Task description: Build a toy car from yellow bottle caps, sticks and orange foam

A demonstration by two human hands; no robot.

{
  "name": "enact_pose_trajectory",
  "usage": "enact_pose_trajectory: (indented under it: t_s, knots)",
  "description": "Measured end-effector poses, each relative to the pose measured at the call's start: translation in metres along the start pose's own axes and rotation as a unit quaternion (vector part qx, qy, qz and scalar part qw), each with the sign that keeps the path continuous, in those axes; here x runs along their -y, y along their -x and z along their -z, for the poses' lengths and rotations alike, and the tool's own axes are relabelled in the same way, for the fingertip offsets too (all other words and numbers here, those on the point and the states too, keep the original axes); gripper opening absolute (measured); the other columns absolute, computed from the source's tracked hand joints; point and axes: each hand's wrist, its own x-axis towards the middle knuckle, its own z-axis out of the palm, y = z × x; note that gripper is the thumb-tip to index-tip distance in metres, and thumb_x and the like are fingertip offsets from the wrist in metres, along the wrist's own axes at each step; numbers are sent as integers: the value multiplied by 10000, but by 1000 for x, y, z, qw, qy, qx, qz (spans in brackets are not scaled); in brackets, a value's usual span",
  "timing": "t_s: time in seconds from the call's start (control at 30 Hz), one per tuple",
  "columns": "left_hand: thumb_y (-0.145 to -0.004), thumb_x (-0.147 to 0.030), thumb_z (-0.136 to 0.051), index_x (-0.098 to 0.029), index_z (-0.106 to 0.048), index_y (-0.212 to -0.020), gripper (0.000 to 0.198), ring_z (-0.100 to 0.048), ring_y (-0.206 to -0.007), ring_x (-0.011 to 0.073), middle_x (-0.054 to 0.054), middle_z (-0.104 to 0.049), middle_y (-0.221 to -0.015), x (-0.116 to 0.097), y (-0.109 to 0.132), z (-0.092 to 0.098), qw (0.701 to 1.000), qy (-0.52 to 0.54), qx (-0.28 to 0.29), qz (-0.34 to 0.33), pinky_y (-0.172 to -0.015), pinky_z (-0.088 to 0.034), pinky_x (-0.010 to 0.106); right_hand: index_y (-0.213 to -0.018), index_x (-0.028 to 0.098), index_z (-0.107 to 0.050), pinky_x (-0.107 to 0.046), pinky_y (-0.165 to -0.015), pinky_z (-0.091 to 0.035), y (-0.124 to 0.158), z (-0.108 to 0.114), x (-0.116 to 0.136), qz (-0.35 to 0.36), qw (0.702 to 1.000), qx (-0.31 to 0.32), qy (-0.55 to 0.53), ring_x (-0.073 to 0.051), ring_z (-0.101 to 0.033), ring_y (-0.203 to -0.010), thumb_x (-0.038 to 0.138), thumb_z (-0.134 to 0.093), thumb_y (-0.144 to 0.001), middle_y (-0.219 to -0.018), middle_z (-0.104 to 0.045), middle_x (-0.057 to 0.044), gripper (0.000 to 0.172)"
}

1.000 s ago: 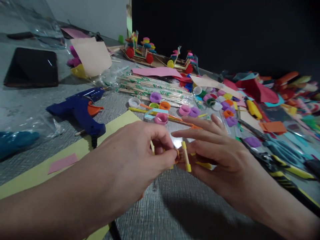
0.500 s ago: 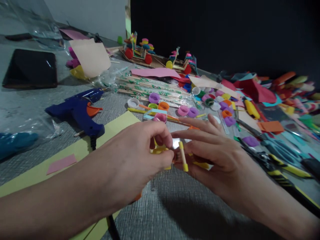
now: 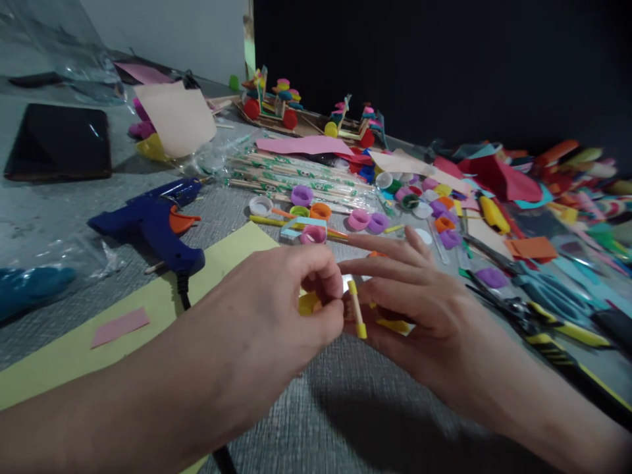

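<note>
In the middle, my left hand [image 3: 276,309] pinches at a small part of a craft piece, with thumb and index finger closed; what exactly they grip is hidden. My right hand [image 3: 424,296] holds the piece from the right, its thumb below and its fingers stretched over it. A short wooden stick with yellow ends [image 3: 357,309] stands out between the hands. Yellow parts [image 3: 394,325] show under the right fingers. The rest of the piece is covered by both hands.
A blue glue gun [image 3: 153,224] lies left on the table, beside yellow paper [image 3: 207,283]. Bottle caps [image 3: 302,195] and wrapped sticks [image 3: 296,174] lie beyond the hands. Pliers [image 3: 548,342] and teal scissors [image 3: 553,289] are at the right. Small craft vehicles [image 3: 270,108] stand behind.
The stick with yellow ends has shifted slightly left. My left thumb and index finger have moved a little against the piece. The glue gun and caps lie as before.
</note>
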Motion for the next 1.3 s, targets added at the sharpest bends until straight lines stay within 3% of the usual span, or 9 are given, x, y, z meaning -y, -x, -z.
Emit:
enact_pose_trajectory:
  t_s: [0.2,0.43,0.63,0.7,0.77,0.83,0.93,1.07,1.3]
  knots:
    - [-783,-199,-652,-231,-645,-721,70,-474,-476,101,-44,-577,-567,-2,0,0,999,-9,-26,-26,-402,-292,198,-890,222,-698,-649,-1208,-122,-1,0,1,2,1000,-2,0,-290,-468,-1407,105,-619,-917,-1198,-736,-43,144]
    - [-823,-281,-632,-239,-655,-727,107,-448,-391,95,-41,-579,-536,-13,1,8,999,6,19,35,-347,-298,205,-838,237,-676,-667,-1204,-127,-2,-1,0,-4,1000,-2,-1,-284,-465,-1413,124,-632,-922,-1186,-744,-21,147]
    - [-893,-410,-585,-276,-628,-815,160,-386,-299,103,-75,-454,-431,-4,2,12,993,48,46,97,-318,-293,230,-817,244,-658,-678,-1202,-131,-2,0,0,-2,1000,-7,1,-291,-461,-1416,126,-601,-936,-1177,-744,-19,177]
    - [-876,-442,-614,-287,-637,-863,158,-405,-305,106,-74,-498,-458,-1,2,15,997,18,48,60,-318,-289,238,-831,244,-660,-679,-1200,-139,-2,0,0,-2,1000,-8,-3,-294,-475,-1404,131,-612,-937,-1161,-748,-16,162]
    - [-807,-416,-708,-305,-645,-917,168,-516,-409,128,-66,-587,-562,1,3,19,997,-56,43,-19,-371,-335,245,-865,248,-669,-680,-1202,-125,-1,1,0,-3,1000,-7,-10,-291,-484,-1396,130,-637,-930,-1143,-751,-2,139]
    - [-742,-353,-779,-316,-646,-969,266,-624,-621,165,-49,-666,-747,2,5,22,983,-138,21,-118,-503,-417,262,-891,253,-678,-670,-1212,-100,-1,1,0,-4,1000,-6,-16,-284,-492,-1389,131,-667,-920,-1131,-750,15,126]
    - [-766,-269,-745,-286,-632,-958,224,-631,-824,208,-19,-687,-931,2,8,20,955,-213,-5,-206,-675,-428,320,-884,245,-685,-652,-1220,-98,-1,0,0,-2,1000,-15,-17,-279,-504,-1376,133,-670,-922,-1090,-754,21,119]
    - [-840,-186,-632,-260,-604,-902,100,-616,-807,208,-15,-695,-908,1,10,15,946,-235,4,-225,-696,-386,356,-875,238,-684,-662,-1222,-57,0,0,0,-3,1000,-15,-21,-278,-504,-1375,112,-664,-918,-1052,-756,33,135]
    - [-877,-185,-614,-259,-599,-884,75,-620,-808,195,-32,-701,-895,1,9,13,949,-220,-8,-226,-747,-394,370,-847,234,-670,-652,-1229,-41,-1,-1,-1,-5,1000,-14,-17,-270,-488,-1390,132,-659,-927,-1078,-751,10,129]
